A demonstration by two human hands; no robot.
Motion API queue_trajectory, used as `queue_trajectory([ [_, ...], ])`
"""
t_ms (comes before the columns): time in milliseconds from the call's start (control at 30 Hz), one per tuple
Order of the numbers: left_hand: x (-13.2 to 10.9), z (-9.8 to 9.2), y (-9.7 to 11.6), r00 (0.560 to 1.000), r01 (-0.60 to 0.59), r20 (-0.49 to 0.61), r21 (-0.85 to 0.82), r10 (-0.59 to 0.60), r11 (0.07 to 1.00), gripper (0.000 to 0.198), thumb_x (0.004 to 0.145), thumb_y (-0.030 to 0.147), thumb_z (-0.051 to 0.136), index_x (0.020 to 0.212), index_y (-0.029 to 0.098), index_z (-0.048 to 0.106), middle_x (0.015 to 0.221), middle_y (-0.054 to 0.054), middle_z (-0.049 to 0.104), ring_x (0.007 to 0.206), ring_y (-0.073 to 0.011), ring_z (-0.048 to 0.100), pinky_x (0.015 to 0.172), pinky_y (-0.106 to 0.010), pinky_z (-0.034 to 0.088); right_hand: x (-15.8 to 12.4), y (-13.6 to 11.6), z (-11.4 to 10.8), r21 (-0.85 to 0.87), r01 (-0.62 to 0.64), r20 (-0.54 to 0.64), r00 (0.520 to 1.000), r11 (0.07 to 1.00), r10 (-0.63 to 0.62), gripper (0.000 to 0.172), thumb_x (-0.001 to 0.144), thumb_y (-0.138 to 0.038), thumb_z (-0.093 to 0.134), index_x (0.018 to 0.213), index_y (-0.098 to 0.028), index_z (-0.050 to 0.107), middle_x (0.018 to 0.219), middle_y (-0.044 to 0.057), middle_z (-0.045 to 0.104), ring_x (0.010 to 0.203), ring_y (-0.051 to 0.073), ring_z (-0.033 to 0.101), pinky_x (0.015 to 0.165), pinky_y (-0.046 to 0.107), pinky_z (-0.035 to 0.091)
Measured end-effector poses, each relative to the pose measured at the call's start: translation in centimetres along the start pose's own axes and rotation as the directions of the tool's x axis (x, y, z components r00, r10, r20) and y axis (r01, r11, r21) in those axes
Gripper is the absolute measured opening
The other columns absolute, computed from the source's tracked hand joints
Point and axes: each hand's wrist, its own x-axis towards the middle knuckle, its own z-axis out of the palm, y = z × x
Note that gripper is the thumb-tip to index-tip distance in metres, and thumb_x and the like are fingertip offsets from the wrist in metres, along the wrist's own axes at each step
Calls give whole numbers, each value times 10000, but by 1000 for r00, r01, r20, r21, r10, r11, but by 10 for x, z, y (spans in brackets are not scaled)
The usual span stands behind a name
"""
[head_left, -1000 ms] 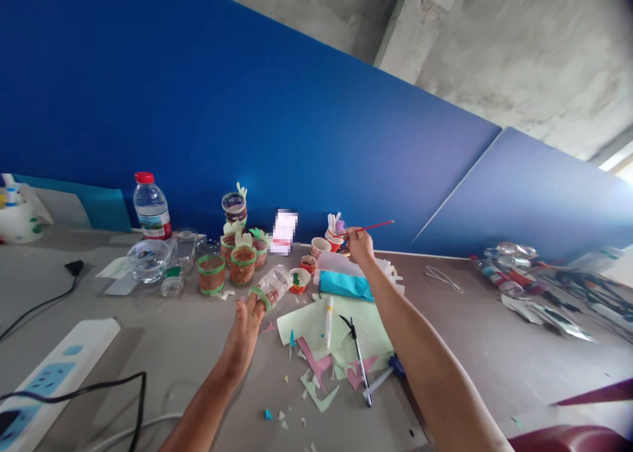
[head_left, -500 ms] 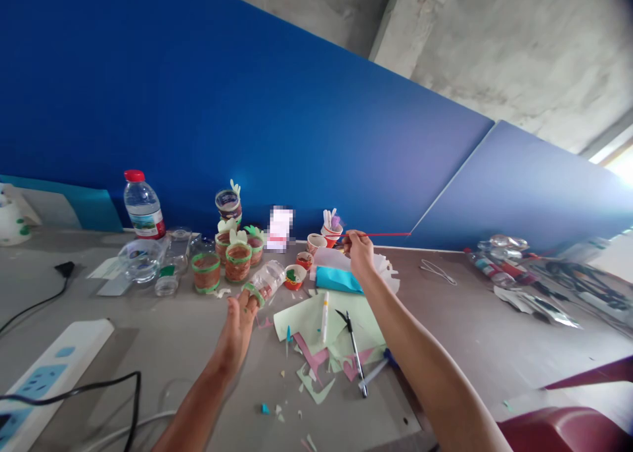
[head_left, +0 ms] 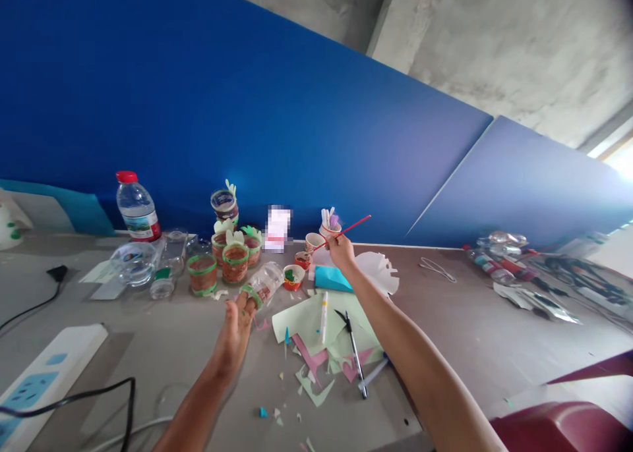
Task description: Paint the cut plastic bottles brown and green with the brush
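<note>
My left hand (head_left: 237, 327) holds a clear plastic cup (head_left: 267, 282) tilted on its side, fingers tucked in at its green-painted rim. Reddish-brown paint marks part of the cup's wall. In my right hand (head_left: 341, 249) is a thin red paintbrush (head_left: 357, 223), pinched near its middle. The brush's lower end reaches down to a small paper cup of brown paint (head_left: 302, 261); whether the tip touches the paint I cannot tell. Beside it stands a paper cup of green paint (head_left: 293, 277). Painted brown cups with green rims (head_left: 235, 262) stand to the left, some with paper leaves.
Paper scraps (head_left: 316, 353), a white marker (head_left: 324, 317) and a black pen (head_left: 357, 353) lie in front. At left are a water bottle (head_left: 138, 208), a clear bowl (head_left: 136, 264) and a power strip (head_left: 44, 379). A blue partition (head_left: 297, 122) rises behind.
My right hand has moved left and a little down, and the brush has tilted, its lower end now at the brown paint cup. My left hand still holds the plastic cup, almost unmoved.
</note>
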Motion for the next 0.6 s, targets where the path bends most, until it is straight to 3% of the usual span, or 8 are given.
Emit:
queue_trajectory([
  [200,2,2,-1,999,-15,-28,6,15,1000,852,727,827,429,1293,205,566,1310,-139,615,1377,-328,387,1182,-486,199,-3,-3,16,-150,44,83,996,988,-31,235,844,-290,454,723,-187,628,676,44,654,690,196,598,646,266,416],
  [400,3,2,-1,1000,-5,10,-17,5,1000,887,647,851,503,1236,196,604,1332,-140,599,1396,-344,350,1193,-485,154,-5,-4,25,-217,72,124,991,974,-46,267,881,-269,412,741,-191,625,711,52,646,705,197,596,640,265,415],
  [600,2,1,-1,1000,-11,23,-4,11,1000,844,716,836,433,1257,208,592,1319,-121,613,1393,-318,362,1178,-484,199,-6,-1,30,-237,72,146,989,969,-37,240,877,-247,454,708,-191,614,684,64,635,679,199,605,625,267,413],
])
